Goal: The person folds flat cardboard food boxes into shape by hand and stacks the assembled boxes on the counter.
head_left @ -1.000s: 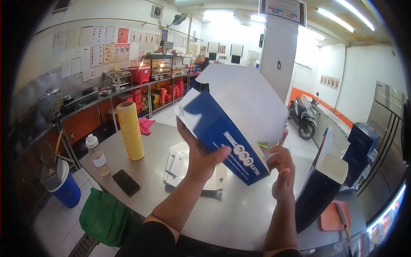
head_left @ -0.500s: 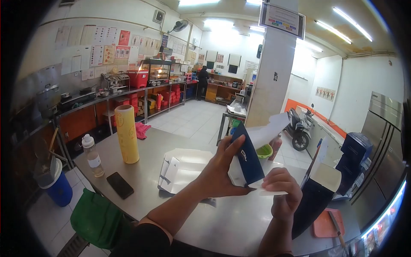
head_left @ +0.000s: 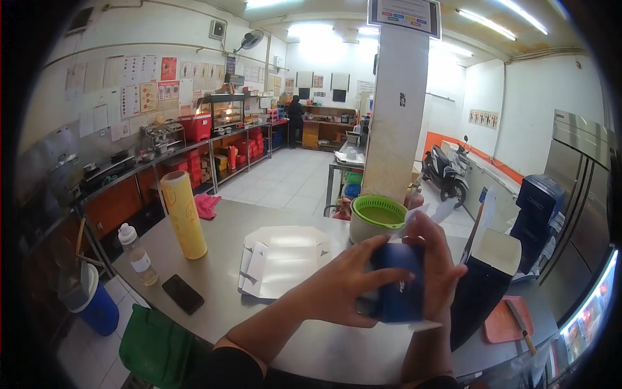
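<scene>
My left hand (head_left: 346, 282) grips a small dark blue cardboard box (head_left: 403, 295) from its left side, the fingers lying across its front. On the right side of the same box, my right hand (head_left: 440, 262) presses with bent fingers near a raised white flap (head_left: 446, 209); motion blurs part of it. The box is held above the metal table, its white inner side mostly hidden. Left of my hands, an unfolded white cardboard box (head_left: 285, 256) lies open on the table.
A yellow roll (head_left: 184, 217), a bottle (head_left: 138, 256) and a phone (head_left: 183, 294) stand or lie at left. Behind my hands is a green strainer (head_left: 379, 211) over a pale bucket. At right are dark boxes (head_left: 486, 279) and a knife (head_left: 516, 318) on an orange tray (head_left: 500, 330). A person (head_left: 295, 122) stands far back.
The blue box has turned so its dark face points more toward me. My right hand has moved up from its lower corner to its right side and upper flap. The view has shifted slightly.
</scene>
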Demonstrator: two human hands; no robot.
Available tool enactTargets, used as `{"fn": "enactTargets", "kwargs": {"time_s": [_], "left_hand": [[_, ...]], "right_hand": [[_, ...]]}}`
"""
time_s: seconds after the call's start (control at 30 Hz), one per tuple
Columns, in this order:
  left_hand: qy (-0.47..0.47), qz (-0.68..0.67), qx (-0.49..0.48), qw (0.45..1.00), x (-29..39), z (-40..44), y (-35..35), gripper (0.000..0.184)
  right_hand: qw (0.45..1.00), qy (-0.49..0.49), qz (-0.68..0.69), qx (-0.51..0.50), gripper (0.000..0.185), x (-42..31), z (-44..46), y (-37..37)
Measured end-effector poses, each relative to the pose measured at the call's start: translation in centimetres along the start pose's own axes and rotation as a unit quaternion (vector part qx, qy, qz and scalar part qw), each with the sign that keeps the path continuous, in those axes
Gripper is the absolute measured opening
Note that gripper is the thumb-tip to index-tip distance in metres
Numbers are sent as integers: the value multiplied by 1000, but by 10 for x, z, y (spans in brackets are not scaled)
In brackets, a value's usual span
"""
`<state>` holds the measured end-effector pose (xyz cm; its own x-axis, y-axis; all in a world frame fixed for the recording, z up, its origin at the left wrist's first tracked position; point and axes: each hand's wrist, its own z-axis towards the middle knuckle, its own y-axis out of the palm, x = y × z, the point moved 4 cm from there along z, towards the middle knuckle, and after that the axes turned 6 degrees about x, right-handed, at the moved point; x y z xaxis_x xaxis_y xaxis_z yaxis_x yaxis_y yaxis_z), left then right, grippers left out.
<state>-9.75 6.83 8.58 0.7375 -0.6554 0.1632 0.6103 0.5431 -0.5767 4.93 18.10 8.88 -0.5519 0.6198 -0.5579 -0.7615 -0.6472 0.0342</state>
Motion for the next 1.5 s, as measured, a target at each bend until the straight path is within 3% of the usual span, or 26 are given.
{"fn": "enactTargets", "kwargs": {"time_s": [0.07, 0.2, 0.3, 0.33, 0.43, 0.47, 0.57, 0.6, 0.67, 0.77, 0.87, 0.97, 1.07, 1.17, 1.33, 1.5], "left_hand": [[-10, 27, 17, 999, -5, 1, -6, 84], [-29, 70, 77, 994, -12, 1, -21, 77], [-26, 75, 137, 987, -13, -3, -26, 77], [-12, 73, 156, 985, -12, -4, -25, 77], [41, 93, 203, 974, -11, -2, -22, 73], [59, 103, 217, 969, -12, -3, -21, 71], [70, 137, 188, 970, -16, -7, -15, 65], [72, 130, 188, 971, -16, -8, -14, 63], [82, 119, 192, 971, -17, -8, -14, 59], [83, 142, 198, 966, -17, -4, -14, 72], [9, 27, 215, 976, -32, -8, -7, 62], [-22, -14, 248, 968, -35, -7, -3, 83], [83, 130, 266, 951, -25, -3, -9, 82], [25, 132, 294, 946, -27, -4, -10, 78], [52, 157, 324, 931, -27, -6, -10, 75], [70, 169, 334, 925, -30, -6, -7, 70]], "right_hand": [[995, -18, 88, -43, 124, 5, 5, -6], [989, -90, 102, -52, 131, 0, 1, -11], [987, -130, -68, -65, 128, -7, -1, -2], [980, -133, -130, -75, 118, -11, 1, 0], [984, -56, -144, -87, 90, -4, 0, 10], [998, -10, -38, -54, 62, 0, -1, 17], [989, 120, 4, -85, 41, 2, -13, 21], [991, 96, 20, -95, 27, 0, -13, 23], [990, 85, 2, -112, 28, 1, -15, 23], [989, 50, -44, -131, 28, 3, -12, 22], [987, 22, -84, -135, 25, 1, -9, 22], [982, -29, -140, -124, 18, -7, -3, 22], [969, -84, -223, -70, 12, -18, 4, 21], [964, -114, -239, 10, 17, -11, 3, 19], [970, -77, -219, 79, 17, -3, -1, 15], [965, -84, -235, 83, 15, -5, -1, 17]]}}
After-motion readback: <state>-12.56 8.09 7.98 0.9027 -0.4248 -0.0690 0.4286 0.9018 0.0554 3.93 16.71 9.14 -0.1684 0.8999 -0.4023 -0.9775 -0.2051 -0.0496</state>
